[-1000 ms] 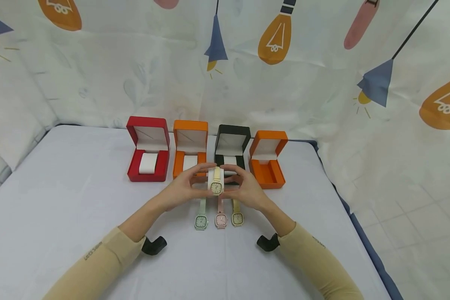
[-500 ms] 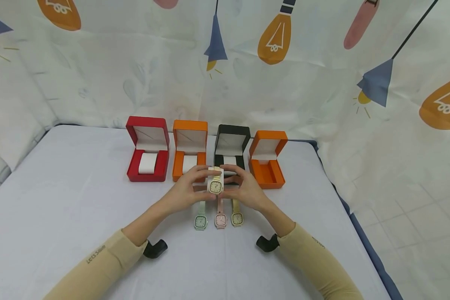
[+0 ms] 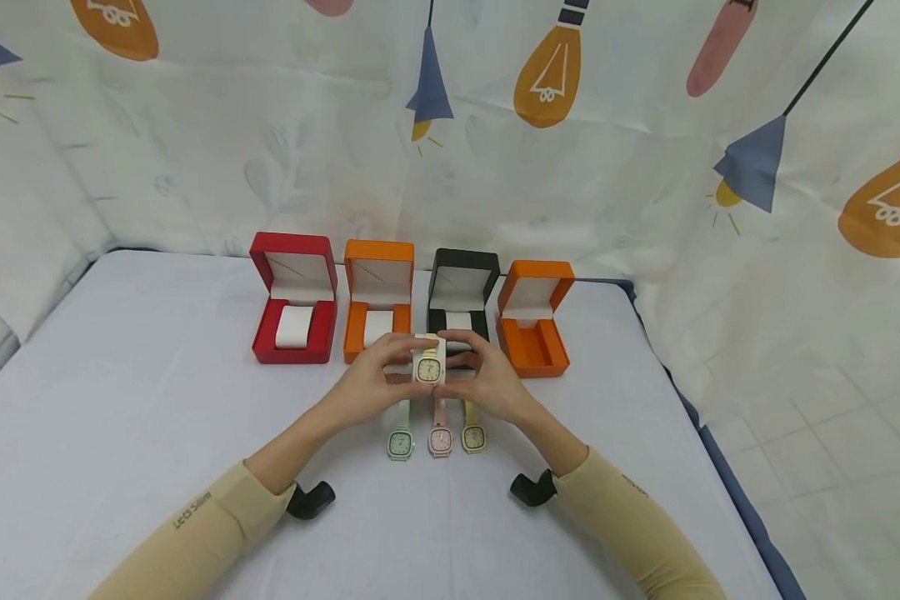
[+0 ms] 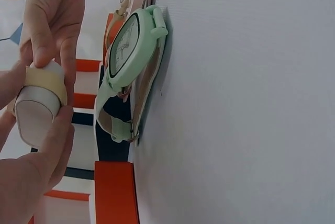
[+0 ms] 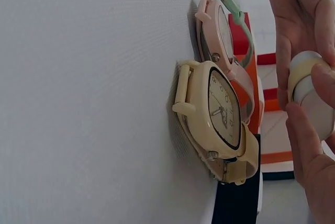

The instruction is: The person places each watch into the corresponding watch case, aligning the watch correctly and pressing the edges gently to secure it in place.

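Between both hands a cream-yellow wristwatch (image 3: 428,369) is wrapped round a white watch cushion (image 4: 36,116), held up in front of the dark box. My left hand (image 3: 371,377) pinches it from the left, one finger across the strap near the top. From the other side my right hand (image 3: 491,377) grips the cushion with thumb and fingers. The strap (image 4: 48,84) encircles the cushion in the left wrist view. Below the hands, on the white cloth, lie a mint-green watch (image 3: 401,444), a pink watch (image 3: 440,440) and another yellow watch (image 3: 473,437).
Lids raised, a red box (image 3: 319,337), an orange box (image 3: 356,327), a dark box (image 3: 437,320) and a second orange box (image 3: 528,358) stand in a row behind the hands. White cushions sit in the first three; the rightmost has none. A printed curtain (image 3: 307,150) hangs behind.
A left-hand finger has shifted from the cushion's top edge to lie across the watch strap. The dial has tilted up slightly. The boxes and the watches on the cloth stay put.
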A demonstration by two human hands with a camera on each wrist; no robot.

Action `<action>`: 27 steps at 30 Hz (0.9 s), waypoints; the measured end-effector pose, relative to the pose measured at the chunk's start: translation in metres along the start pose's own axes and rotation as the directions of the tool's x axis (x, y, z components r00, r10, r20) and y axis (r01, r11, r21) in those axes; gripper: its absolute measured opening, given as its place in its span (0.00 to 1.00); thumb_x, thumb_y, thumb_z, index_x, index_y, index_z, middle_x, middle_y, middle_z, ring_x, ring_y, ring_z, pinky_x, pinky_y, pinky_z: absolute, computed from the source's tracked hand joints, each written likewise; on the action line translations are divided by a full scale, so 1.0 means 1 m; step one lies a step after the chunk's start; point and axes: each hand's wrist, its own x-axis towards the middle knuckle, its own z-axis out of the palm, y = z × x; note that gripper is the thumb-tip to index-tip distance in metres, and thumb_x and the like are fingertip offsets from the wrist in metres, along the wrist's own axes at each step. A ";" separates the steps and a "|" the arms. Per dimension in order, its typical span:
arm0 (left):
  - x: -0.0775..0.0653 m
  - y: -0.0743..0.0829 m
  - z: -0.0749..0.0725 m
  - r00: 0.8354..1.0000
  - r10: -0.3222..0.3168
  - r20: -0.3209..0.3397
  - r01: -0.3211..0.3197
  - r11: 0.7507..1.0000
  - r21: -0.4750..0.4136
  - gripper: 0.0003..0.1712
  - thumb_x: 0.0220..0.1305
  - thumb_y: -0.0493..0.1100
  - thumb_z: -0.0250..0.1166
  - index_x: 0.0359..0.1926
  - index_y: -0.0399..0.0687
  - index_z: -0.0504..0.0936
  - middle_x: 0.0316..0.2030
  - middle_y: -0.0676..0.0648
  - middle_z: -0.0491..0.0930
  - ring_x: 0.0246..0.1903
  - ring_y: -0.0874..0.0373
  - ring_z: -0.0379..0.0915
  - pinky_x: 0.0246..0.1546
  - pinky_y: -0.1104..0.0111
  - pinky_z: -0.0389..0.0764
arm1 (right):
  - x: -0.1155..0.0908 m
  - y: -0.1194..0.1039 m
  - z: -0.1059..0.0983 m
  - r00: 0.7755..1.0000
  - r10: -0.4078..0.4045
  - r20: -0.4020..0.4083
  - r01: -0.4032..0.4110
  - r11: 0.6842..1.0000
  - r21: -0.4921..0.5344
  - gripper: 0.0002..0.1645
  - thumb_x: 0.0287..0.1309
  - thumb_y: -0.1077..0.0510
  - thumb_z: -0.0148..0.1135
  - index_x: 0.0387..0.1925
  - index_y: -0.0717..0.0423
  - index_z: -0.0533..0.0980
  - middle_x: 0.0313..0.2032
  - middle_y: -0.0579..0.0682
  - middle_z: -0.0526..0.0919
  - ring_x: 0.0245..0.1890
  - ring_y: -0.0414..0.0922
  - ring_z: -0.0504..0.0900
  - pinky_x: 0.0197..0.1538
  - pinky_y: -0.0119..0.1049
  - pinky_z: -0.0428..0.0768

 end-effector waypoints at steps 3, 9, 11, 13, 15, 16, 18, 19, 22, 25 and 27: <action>0.000 -0.001 -0.001 1.000 -0.019 0.002 0.019 1.000 -0.019 0.34 0.61 0.41 0.76 0.68 0.56 0.77 0.66 0.48 0.70 0.63 0.39 0.70 0.58 0.53 0.79 | -0.001 -0.003 0.002 1.000 0.004 -0.010 -0.004 1.000 0.001 0.47 0.50 0.71 0.78 0.70 0.52 0.69 0.71 0.51 0.66 0.56 0.53 0.80 0.50 0.40 0.85; 0.001 -0.001 -0.002 0.999 -0.042 0.011 0.042 0.999 -0.019 0.36 0.62 0.45 0.76 0.70 0.59 0.75 0.68 0.51 0.72 0.62 0.41 0.72 0.59 0.46 0.78 | -0.002 -0.006 0.003 1.000 0.010 -0.022 -0.010 1.000 0.013 0.48 0.49 0.72 0.78 0.70 0.52 0.68 0.71 0.51 0.65 0.56 0.53 0.80 0.51 0.40 0.85; 0.002 -0.001 -0.003 0.998 -0.056 0.011 0.056 0.998 -0.019 0.37 0.61 0.46 0.77 0.70 0.60 0.75 0.67 0.52 0.73 0.61 0.43 0.73 0.57 0.46 0.78 | -0.002 -0.005 0.004 1.000 0.002 -0.020 -0.001 1.000 0.016 0.48 0.49 0.73 0.78 0.70 0.52 0.68 0.71 0.52 0.65 0.56 0.53 0.80 0.52 0.40 0.84; 0.003 -0.001 -0.003 0.997 -0.074 0.011 0.074 0.997 -0.018 0.36 0.61 0.48 0.77 0.70 0.62 0.76 0.65 0.52 0.74 0.60 0.44 0.73 0.56 0.48 0.79 | -0.003 -0.005 0.004 1.000 -0.006 -0.019 0.007 1.000 0.013 0.48 0.50 0.73 0.77 0.70 0.53 0.68 0.71 0.52 0.65 0.56 0.54 0.80 0.52 0.41 0.84; 0.004 0.000 -0.002 0.996 -0.092 0.010 0.092 0.996 -0.020 0.36 0.61 0.50 0.77 0.69 0.65 0.76 0.64 0.54 0.75 0.60 0.46 0.73 0.56 0.49 0.80 | -0.003 -0.004 0.003 1.000 -0.009 -0.024 0.009 1.000 0.001 0.48 0.50 0.73 0.77 0.70 0.51 0.68 0.71 0.52 0.66 0.56 0.54 0.80 0.52 0.41 0.84; 0.004 0.000 -0.002 0.995 -0.100 0.008 0.101 0.995 -0.019 0.36 0.61 0.51 0.77 0.69 0.66 0.76 0.64 0.54 0.75 0.60 0.46 0.73 0.55 0.49 0.80 | -0.003 -0.004 0.003 1.000 -0.009 -0.028 0.009 1.000 -0.008 0.48 0.50 0.73 0.77 0.71 0.51 0.68 0.71 0.51 0.66 0.57 0.54 0.80 0.52 0.41 0.84; 0.005 0.000 -0.002 0.994 -0.105 0.007 0.106 0.994 -0.018 0.36 0.61 0.52 0.77 0.69 0.66 0.76 0.65 0.54 0.74 0.60 0.46 0.73 0.55 0.49 0.80 | -0.004 -0.004 0.003 0.999 -0.009 -0.034 0.008 1.000 -0.022 0.48 0.50 0.72 0.77 0.71 0.49 0.68 0.71 0.51 0.66 0.57 0.53 0.80 0.52 0.41 0.84; 0.005 0.000 -0.002 0.994 -0.107 0.003 0.107 0.994 -0.018 0.36 0.60 0.52 0.77 0.70 0.67 0.76 0.65 0.54 0.74 0.60 0.46 0.73 0.55 0.49 0.80 | -0.004 -0.004 0.002 0.999 -0.010 -0.036 0.009 1.000 -0.030 0.48 0.51 0.72 0.77 0.71 0.48 0.68 0.71 0.50 0.66 0.57 0.53 0.80 0.52 0.40 0.84; 0.005 0.001 -0.001 0.995 -0.100 -0.008 0.100 0.995 -0.021 0.37 0.60 0.53 0.77 0.70 0.66 0.76 0.66 0.54 0.74 0.59 0.46 0.74 0.54 0.50 0.81 | -0.004 -0.003 0.000 0.999 -0.021 -0.032 0.020 0.999 -0.040 0.48 0.52 0.71 0.77 0.71 0.48 0.68 0.71 0.50 0.67 0.57 0.52 0.80 0.52 0.40 0.84; 0.006 0.000 0.001 0.996 -0.088 -0.023 0.088 0.996 -0.030 0.37 0.60 0.52 0.77 0.70 0.65 0.76 0.66 0.53 0.74 0.59 0.46 0.74 0.52 0.51 0.82 | -0.003 -0.002 -0.003 0.999 -0.043 -0.012 0.043 0.999 -0.022 0.47 0.53 0.70 0.76 0.72 0.49 0.67 0.70 0.50 0.67 0.58 0.51 0.80 0.53 0.41 0.84; 0.006 0.000 0.003 0.996 -0.086 -0.026 0.085 0.996 -0.040 0.37 0.61 0.51 0.77 0.71 0.64 0.76 0.66 0.52 0.74 0.59 0.45 0.74 0.51 0.52 0.83 | -0.003 -0.001 -0.005 0.999 -0.050 0.001 0.050 0.999 -0.004 0.46 0.55 0.70 0.76 0.72 0.49 0.67 0.69 0.50 0.68 0.58 0.51 0.80 0.54 0.41 0.83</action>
